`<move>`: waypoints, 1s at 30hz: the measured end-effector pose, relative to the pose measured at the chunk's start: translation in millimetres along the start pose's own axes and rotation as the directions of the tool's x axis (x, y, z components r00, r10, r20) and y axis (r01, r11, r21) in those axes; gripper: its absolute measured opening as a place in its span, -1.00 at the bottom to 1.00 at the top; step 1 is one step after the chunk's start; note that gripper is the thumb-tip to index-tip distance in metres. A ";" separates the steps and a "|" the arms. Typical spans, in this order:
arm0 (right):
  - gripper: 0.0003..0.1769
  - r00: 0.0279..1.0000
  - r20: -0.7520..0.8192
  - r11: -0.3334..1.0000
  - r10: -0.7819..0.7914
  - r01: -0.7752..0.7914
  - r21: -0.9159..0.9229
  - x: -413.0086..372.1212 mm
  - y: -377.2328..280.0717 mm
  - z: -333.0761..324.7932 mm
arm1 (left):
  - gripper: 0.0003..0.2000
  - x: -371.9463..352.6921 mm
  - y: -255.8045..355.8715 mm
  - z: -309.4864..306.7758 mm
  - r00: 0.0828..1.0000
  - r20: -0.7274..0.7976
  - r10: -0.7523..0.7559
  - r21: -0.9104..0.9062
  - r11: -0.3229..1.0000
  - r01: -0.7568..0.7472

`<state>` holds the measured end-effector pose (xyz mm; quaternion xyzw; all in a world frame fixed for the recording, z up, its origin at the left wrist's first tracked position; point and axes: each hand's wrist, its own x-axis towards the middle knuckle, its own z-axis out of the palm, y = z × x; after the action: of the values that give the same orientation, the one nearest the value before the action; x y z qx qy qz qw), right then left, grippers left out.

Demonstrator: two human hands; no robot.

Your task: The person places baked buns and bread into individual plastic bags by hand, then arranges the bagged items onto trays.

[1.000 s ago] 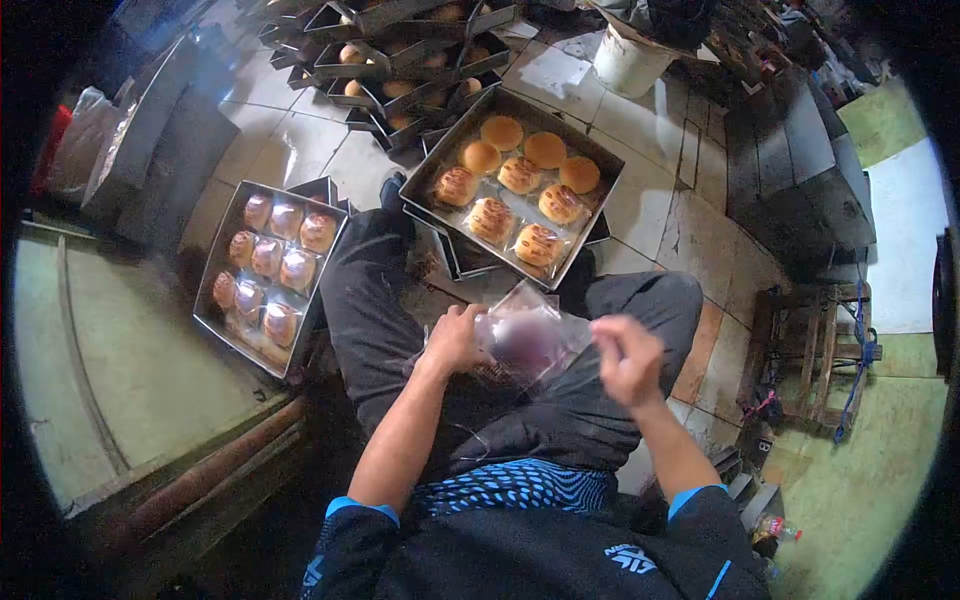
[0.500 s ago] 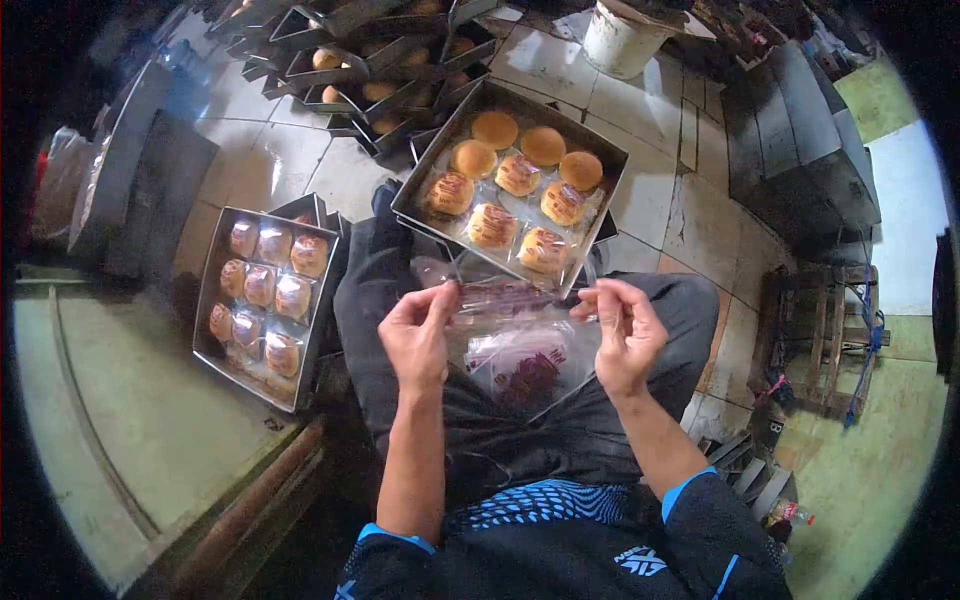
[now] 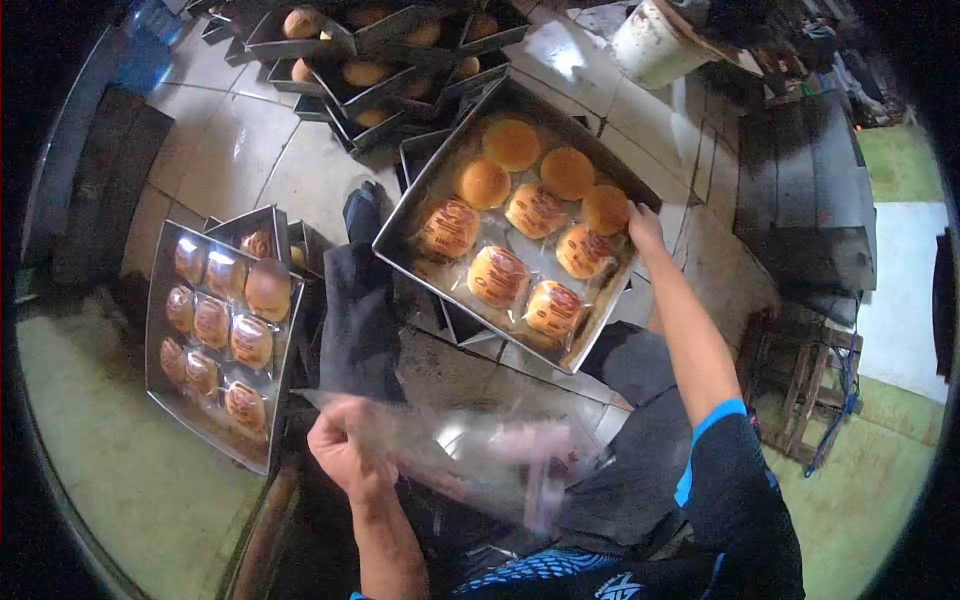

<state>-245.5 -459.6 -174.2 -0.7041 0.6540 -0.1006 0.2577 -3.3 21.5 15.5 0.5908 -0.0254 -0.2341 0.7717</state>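
head view: the left hand [image 3: 350, 445] pinches a blurred clear bag [image 3: 535, 445] above the lap [image 3: 630, 500]. the right hand [image 3: 645, 228], well apart from the left, is at a bare bun [image 3: 605, 210] by the right corner of the tray [image 3: 465, 304]; its grip is hard to make out. the step in hand looks like taking this bun; lifting it would call for light fingers, away from the wrapped buns [image 3: 585, 252] beside it.
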 end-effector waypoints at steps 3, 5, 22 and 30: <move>-0.29 0.999 -0.019 0.986 0.035 -0.038 -0.165 76.1 47.3 45.5 | -0.76 2.7 10.9 13.2 0.990 -0.116 -0.081 0.001 0.997 0.082; -0.36 0.993 0.092 0.986 -0.072 0.085 -0.142 138.8 106.4 69.0 | -0.78 3.8 7.7 11.0 0.991 -0.115 -0.066 -0.088 0.994 0.056; -0.47 0.640 0.562 0.238 -0.524 -0.524 0.818 -294.1 -112.5 -143.0 | -0.82 -11.6 -0.6 26.7 0.996 0.087 0.021 0.257 0.965 -0.043; -0.52 0.684 0.491 0.233 -0.539 -0.439 0.868 -401.7 -133.5 -193.2 | -0.88 -71.2 37.3 24.5 0.981 0.048 0.190 0.259 0.946 -0.196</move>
<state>-272.0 -111.9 134.0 -0.3824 0.2535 -0.2034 0.8649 -62.0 34.5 74.3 0.6798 -0.1227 -0.1586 0.7054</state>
